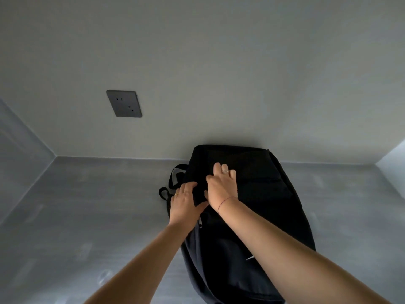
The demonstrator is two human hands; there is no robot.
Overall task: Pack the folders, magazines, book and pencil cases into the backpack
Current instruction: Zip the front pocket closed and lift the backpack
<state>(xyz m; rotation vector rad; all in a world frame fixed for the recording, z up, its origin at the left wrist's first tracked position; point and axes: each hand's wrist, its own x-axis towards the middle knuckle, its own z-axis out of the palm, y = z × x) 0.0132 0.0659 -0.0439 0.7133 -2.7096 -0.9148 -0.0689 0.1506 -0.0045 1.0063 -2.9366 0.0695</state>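
Black backpack [258, 216] flat on grey surface [65, 216], top end against wall [219, 84]. Left grip [186, 202] curled round fabric at upper-left edge. Right grip [221, 185] just beside, on front panel, fingers bent; pinching or pressing, cannot tell.

A plain pale wall [219, 73] fills the upper half of the frame, with a dark socket plate [124, 103] at centre left. A grey, streaked tabletop [87, 216] spreads below, dimly lit. A grey side panel [19, 150] stands at far left.
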